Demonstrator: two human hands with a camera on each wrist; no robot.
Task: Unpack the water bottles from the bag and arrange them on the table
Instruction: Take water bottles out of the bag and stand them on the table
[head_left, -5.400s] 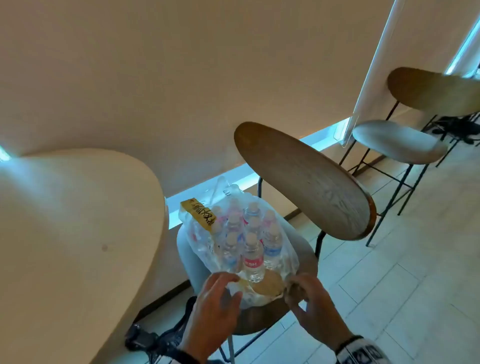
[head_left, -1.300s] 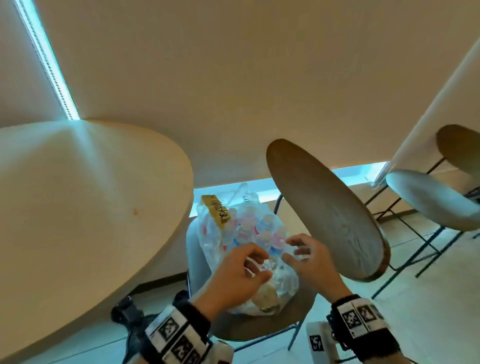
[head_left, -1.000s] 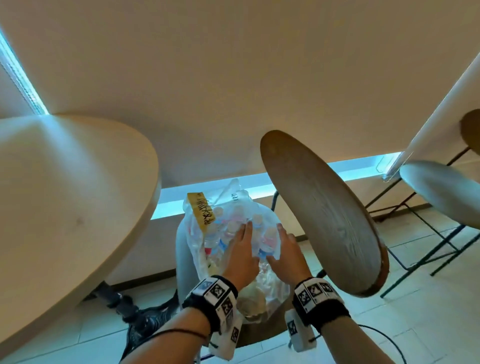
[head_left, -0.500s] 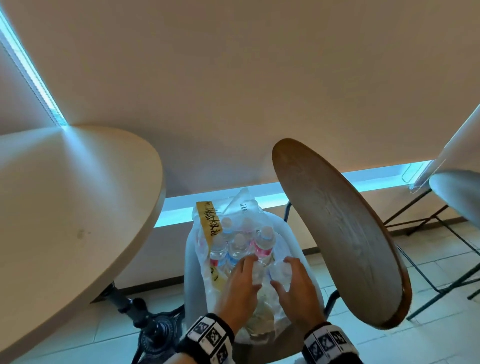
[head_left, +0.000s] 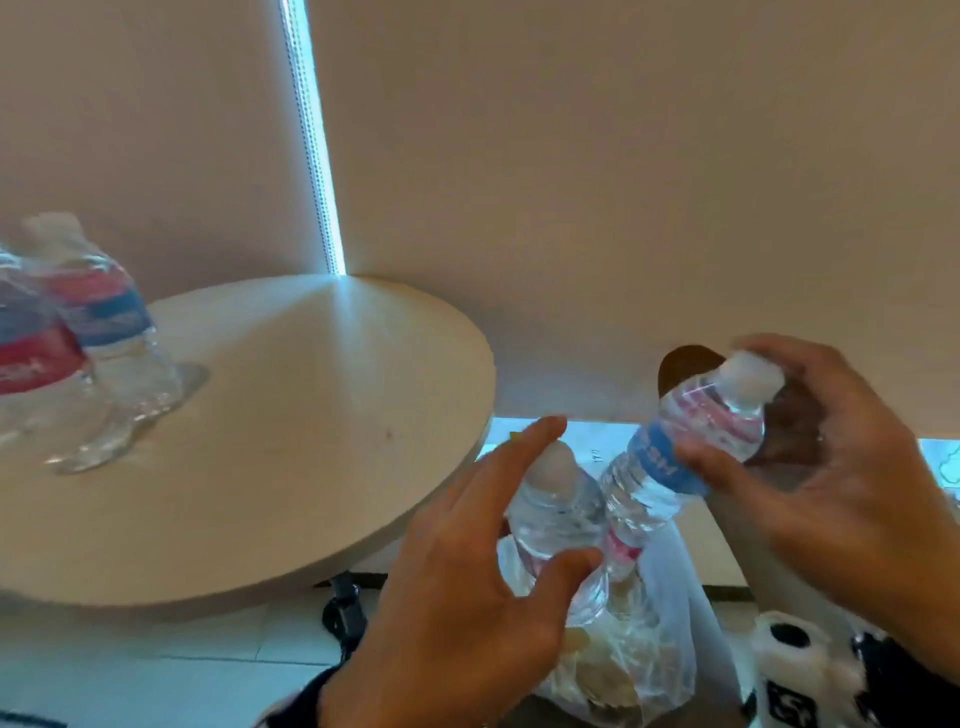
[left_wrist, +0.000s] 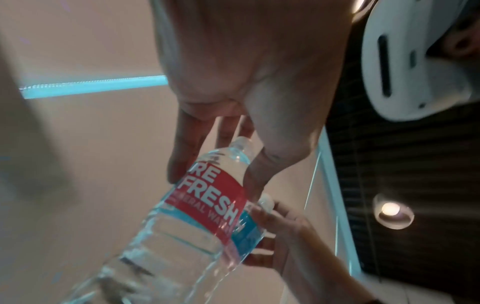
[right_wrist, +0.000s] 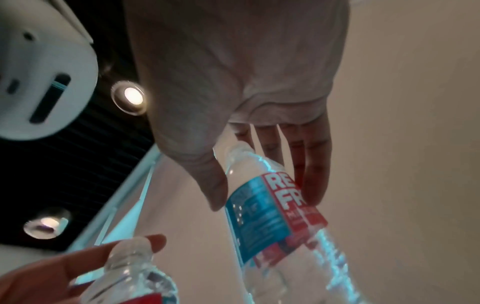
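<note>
My left hand (head_left: 558, 493) grips a clear water bottle (head_left: 545, 530) by its neck and shoulder, just right of the round table's edge. Its red and blue label (left_wrist: 207, 205) faces the left wrist view, between the left hand's (left_wrist: 215, 181) fingers and thumb. My right hand (head_left: 727, 405) holds a second bottle (head_left: 675, 457) tilted, cap up and to the right; in the right wrist view this hand (right_wrist: 265, 199) pinches that bottle (right_wrist: 262, 218) at the label. Both bottles hang above the clear plastic bag (head_left: 634, 660). Two more bottles (head_left: 104, 332) stand at the table's far left.
The round beige table (head_left: 311, 441) fills the left and middle on a black pedestal (head_left: 343, 613). The bag sits on a chair whose brown back (head_left: 795, 426) shows behind my right hand. A blind-covered wall rises behind. White wrist gear (head_left: 789, 670) sits bottom right.
Half a second ago both hands were down in the bag among the bottles. Each has since lifted a bottle out, and my view has swung left toward the table.
</note>
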